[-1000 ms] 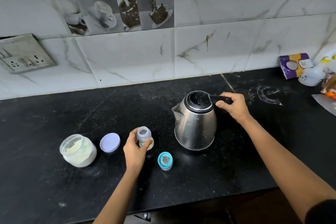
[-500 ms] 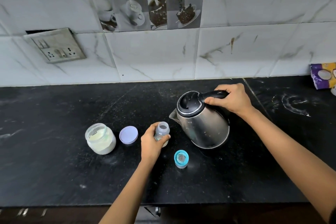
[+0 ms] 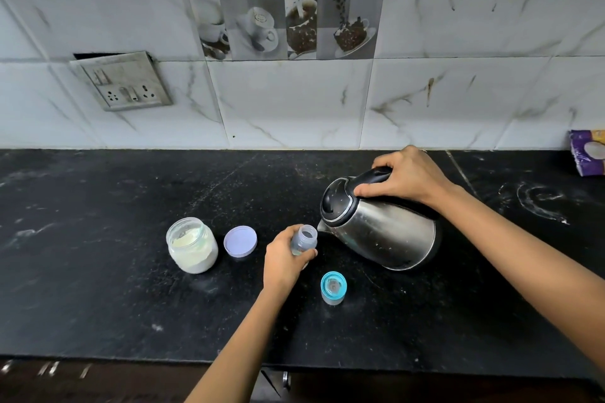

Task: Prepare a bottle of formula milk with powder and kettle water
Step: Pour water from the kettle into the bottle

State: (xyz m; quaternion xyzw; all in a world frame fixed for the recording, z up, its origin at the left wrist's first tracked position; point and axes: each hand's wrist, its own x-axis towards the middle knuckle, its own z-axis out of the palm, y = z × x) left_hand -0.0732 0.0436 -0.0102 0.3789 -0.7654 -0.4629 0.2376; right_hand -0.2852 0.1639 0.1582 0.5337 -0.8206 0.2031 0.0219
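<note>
While the right hand [image 3: 406,178] curls its fingers around the black handle of a steel kettle [image 3: 381,227], tipping its spout toward the bottle, the left hand [image 3: 283,260] wraps fingers and thumb around a small open baby bottle [image 3: 304,239] standing on the black countertop [image 3: 98,271]. An open jar of white powder [image 3: 191,245], its lilac lid [image 3: 240,241] and the bottle's teal cap [image 3: 333,287] sit nearby.
</note>
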